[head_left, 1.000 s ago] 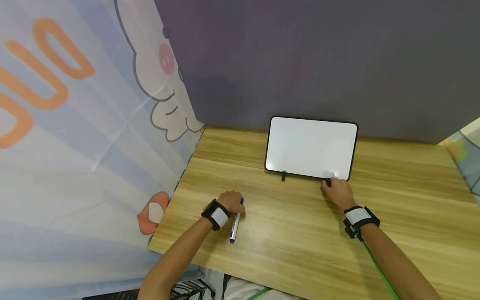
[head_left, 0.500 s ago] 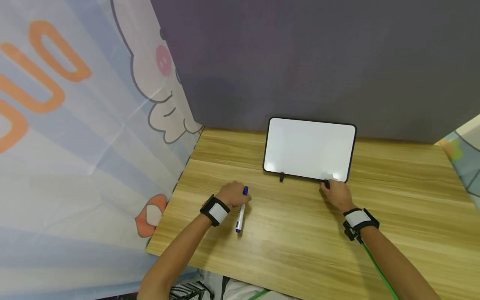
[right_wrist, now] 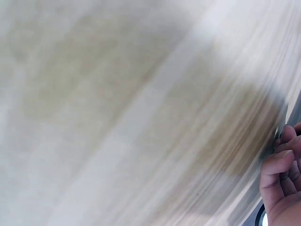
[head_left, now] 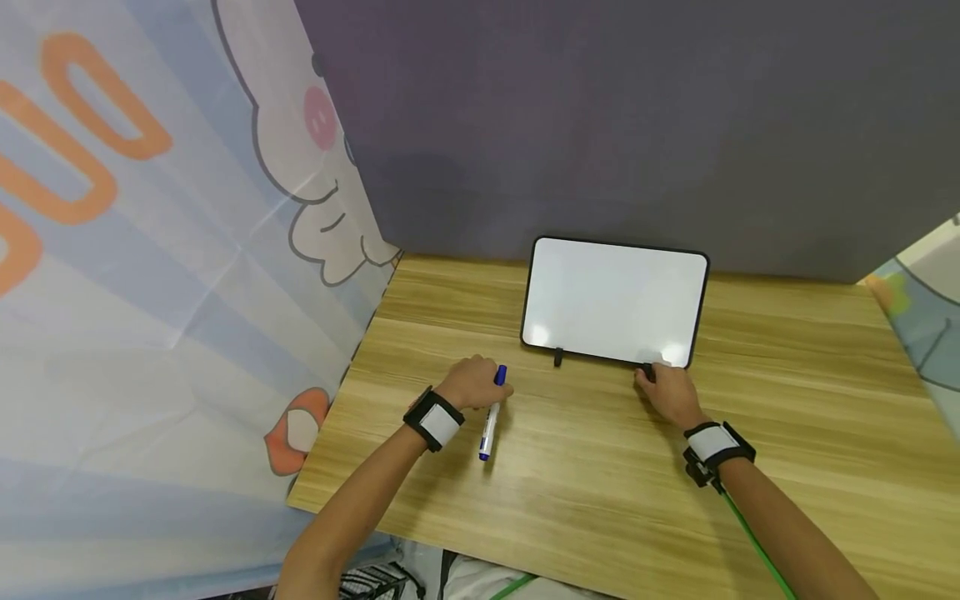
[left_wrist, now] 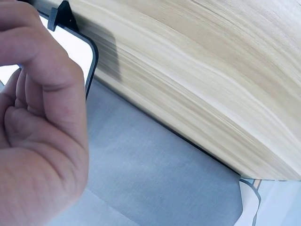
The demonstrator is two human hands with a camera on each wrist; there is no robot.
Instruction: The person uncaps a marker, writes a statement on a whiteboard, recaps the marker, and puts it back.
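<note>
In the head view, my left hand (head_left: 472, 382) grips a white marker (head_left: 489, 432) with a blue cap, held slantwise at the table's left-middle. The curled left fingers fill the left side of the left wrist view, where the marker is mostly hidden. A black-framed whiteboard (head_left: 615, 302) leans back on two small black feet. With thumb and fingers, my right hand (head_left: 671, 396) pinches it at the lower right corner, by the right foot (head_left: 647, 372). The left foot (head_left: 558, 357) is in plain sight. Curled right fingers (right_wrist: 277, 172) show at the right wrist view's edge.
Behind the wood-grain table (head_left: 585, 500) stands a dark grey panel (head_left: 600, 125). A printed cloth (head_left: 187, 350) borders the table's left edge. A green cable (head_left: 757, 533) runs along the right forearm.
My left hand has moved to the right and a little farther from the body, carrying the marker. The right hand keeps its place at the whiteboard; the head view has shifted slightly.
</note>
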